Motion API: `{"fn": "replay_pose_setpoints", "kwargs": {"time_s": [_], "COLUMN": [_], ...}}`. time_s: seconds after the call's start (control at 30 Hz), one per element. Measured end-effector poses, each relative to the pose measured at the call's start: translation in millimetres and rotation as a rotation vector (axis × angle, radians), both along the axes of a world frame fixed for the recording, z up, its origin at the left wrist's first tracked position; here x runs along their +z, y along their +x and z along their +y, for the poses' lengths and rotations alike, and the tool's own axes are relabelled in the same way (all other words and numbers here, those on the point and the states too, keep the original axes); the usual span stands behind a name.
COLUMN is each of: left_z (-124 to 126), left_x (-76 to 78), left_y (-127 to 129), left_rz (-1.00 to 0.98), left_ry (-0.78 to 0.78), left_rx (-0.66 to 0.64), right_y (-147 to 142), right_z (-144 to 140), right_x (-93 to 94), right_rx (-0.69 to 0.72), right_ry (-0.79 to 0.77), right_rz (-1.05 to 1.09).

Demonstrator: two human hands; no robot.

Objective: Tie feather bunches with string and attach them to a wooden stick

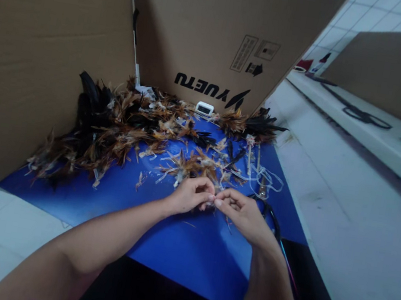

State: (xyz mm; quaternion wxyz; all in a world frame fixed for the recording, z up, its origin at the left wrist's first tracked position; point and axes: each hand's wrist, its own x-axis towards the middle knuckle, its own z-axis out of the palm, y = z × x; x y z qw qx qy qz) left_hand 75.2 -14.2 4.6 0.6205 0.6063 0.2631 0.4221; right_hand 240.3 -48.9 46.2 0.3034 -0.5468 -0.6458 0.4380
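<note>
My left hand (pixel 189 195) and my right hand (pixel 243 212) meet over a blue sheet (pixel 177 248), fingertips pinched together on a small feather piece that is mostly hidden between them. Just beyond the fingers lies a small bunch of brown feathers (pixel 192 165). A large heap of brown and black feathers (pixel 112 128) covers the back left of the sheet. White string (pixel 266 178) lies tangled to the right of the hands, with dark scissors (pixel 270 214) partly hidden behind my right hand.
Cardboard panels (pixel 36 53) stand at the left and back, one printed with a logo (pixel 212 90). A small white device (pixel 204 108) sits at the back panel's foot. A white counter (pixel 350 214) runs along the right, where black cables (pixel 366 115) lie farther off.
</note>
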Motion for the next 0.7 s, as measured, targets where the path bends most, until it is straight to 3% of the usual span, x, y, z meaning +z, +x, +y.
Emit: {"fn": "replay_pose_setpoints", "kwargs": {"time_s": [0.7], "left_z": [-2.3], "left_x": [-9.4], "left_y": [2.4], "left_rz": [0.139], "left_ry": [0.029], "left_rx": [-0.075], "right_y": [1.2], "right_z": [1.9], "right_x": [-1.5], "right_rx": [0.015], "right_ry": [0.033], "right_rz": [-0.021]}}
